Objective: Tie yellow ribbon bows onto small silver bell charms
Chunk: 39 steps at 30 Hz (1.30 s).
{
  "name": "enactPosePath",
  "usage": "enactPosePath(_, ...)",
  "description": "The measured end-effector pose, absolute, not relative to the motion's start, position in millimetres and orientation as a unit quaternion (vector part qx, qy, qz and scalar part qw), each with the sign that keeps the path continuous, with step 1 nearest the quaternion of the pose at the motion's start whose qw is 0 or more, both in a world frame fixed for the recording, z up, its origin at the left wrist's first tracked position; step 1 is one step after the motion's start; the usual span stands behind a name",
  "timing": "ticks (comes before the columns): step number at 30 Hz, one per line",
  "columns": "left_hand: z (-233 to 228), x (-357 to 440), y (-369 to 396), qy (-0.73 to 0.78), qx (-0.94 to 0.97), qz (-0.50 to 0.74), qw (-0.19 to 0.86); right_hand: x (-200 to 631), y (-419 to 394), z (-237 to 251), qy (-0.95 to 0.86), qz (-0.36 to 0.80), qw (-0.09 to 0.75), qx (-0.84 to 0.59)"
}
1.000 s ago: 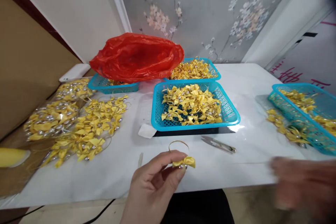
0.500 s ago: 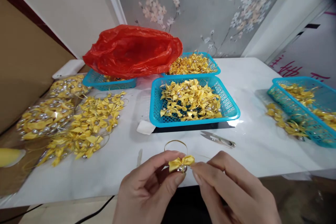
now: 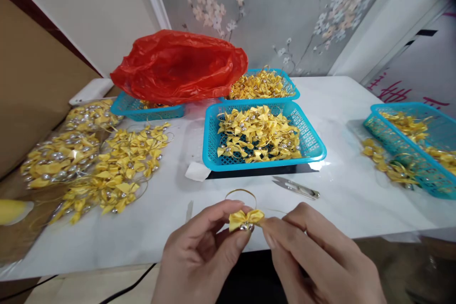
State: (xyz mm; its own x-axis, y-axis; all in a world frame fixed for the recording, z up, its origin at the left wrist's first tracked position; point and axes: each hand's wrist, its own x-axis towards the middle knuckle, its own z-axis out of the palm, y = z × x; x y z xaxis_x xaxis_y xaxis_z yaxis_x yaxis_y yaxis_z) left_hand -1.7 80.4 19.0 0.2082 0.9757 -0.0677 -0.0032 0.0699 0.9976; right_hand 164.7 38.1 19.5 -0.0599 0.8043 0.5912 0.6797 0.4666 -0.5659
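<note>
A small yellow ribbon bow (image 3: 245, 219) with shiny silver balls under its knot is held near the table's front edge. My left hand (image 3: 206, 251) is closed on it, with the thumb below and the fingers behind. A thin gold cord loop (image 3: 241, 192) rises behind the bow. At the bow's right end my right hand (image 3: 313, 251) pinches with thumb and forefinger; its fingertips hide exactly what part they grip. A fine thread stretches away just above those fingers. Silver thread snips (image 3: 296, 187) lie on the table beyond my right hand.
A blue basket (image 3: 265, 167) of similar bows stands ahead, with another blue basket (image 3: 292, 96) behind it. More bows (image 3: 124, 166) lie heaped at left. A red plastic bag (image 3: 178, 66) sits over a third basket. Another blue basket (image 3: 423, 171) is at right.
The bow has tilted slightly in my fingers, and its cord loop has shifted a little to the right. Both hands keep their hold.
</note>
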Motion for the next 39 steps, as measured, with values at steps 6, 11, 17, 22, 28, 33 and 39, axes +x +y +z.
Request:
enactPosePath(6,19.7,-1.1,79.7,0.462,0.525,0.431,0.570,162.0,39.2,18.0,-0.710,0.068,0.471,-0.520)
enactPosePath(11,20.7,-2.1,78.5,0.469,0.550,0.416,0.551,162.8,39.8,17.2,-0.715,0.070,0.461,-0.520)
enactPosePath(17,18.7,-2.2,79.6,0.479,0.580,0.395,0.527,165.1,39.0,17.9,-0.723,0.082,0.441,-0.525)
enactPosePath(22,19.8,-1.9,78.2,0.484,0.604,0.396,0.494,163.6,38.0,16.7,-0.720,0.102,0.435,-0.530)
enactPosePath(28,17.6,-0.8,78.8,0.489,0.621,0.407,0.458,157.4,37.6,14.3,-0.694,0.132,0.448,-0.547)
enactPosePath(33,17.0,-2.0,76.9,0.481,0.632,0.423,0.436,153.5,36.7,13.2,-0.663,0.172,0.460,-0.565)
enactPosePath(39,18.4,2.1,75.2,0.466,0.594,0.442,0.484,148.1,35.2,11.0,-0.629,0.169,0.481,-0.587)
